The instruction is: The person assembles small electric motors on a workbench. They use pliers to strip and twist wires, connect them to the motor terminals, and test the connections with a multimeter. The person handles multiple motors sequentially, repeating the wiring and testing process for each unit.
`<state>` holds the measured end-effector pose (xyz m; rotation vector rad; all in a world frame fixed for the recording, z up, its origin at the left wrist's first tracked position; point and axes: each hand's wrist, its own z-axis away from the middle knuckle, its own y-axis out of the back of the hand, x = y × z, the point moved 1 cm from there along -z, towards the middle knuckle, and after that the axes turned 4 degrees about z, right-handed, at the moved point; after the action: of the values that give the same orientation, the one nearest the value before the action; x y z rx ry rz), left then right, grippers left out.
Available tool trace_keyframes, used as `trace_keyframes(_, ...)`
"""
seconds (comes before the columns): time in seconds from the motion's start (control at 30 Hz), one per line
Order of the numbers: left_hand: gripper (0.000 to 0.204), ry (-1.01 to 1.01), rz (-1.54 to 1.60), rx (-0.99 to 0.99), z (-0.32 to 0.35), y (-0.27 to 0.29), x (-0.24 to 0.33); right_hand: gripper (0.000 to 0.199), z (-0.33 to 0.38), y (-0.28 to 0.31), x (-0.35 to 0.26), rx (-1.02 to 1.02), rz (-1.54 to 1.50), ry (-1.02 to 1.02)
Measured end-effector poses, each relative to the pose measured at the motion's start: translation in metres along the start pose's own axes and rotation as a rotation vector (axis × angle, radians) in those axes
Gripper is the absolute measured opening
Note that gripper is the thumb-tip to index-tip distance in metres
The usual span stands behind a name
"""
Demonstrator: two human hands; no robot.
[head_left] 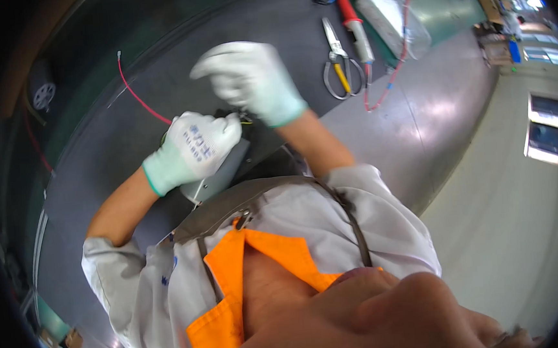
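My left hand (pixel 193 147), in a white knit glove, is closed over the top of a grey metal box-like part (pixel 218 178) that rests on the dark workbench (pixel 97 161). My right hand (pixel 253 75), also gloved, is curled into a fist just above and behind it, pinching at something small where thin wires (pixel 244 119) show between the two hands. A red wire (pixel 141 99) runs from under my left hand up to the left across the bench. What exactly my right fingers hold is hidden.
Scissor-like cutters (pixel 338 60) and a red-handled soldering iron (pixel 352 20) lie at the far right of the bench. A clear plastic-wrapped white box (pixel 388 17) sits behind them, with a thin red cable (pixel 394 69) looping past. Pale floor lies to the right.
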<state>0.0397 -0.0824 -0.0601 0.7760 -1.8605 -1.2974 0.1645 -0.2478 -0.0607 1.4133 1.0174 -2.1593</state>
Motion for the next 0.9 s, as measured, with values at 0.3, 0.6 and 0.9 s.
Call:
trace_keyframes(0.3,0.035,0.380,-0.008,0.128,0.002,0.012,0.008,0.027,0.015,0.098,-0.009,0.671,1.460,0.568)
trace_keyframes(0.6,0.035,0.558,1.331,-0.040,-0.033,0.000,-0.049,0.066,0.095,0.101,0.040,0.527,1.496,0.358)
trace_keyframes(0.9,0.037,0.836,1.918,0.285,-0.017,-0.026,-0.070,0.076,0.094,0.106,0.020,0.215,0.583,-0.125)
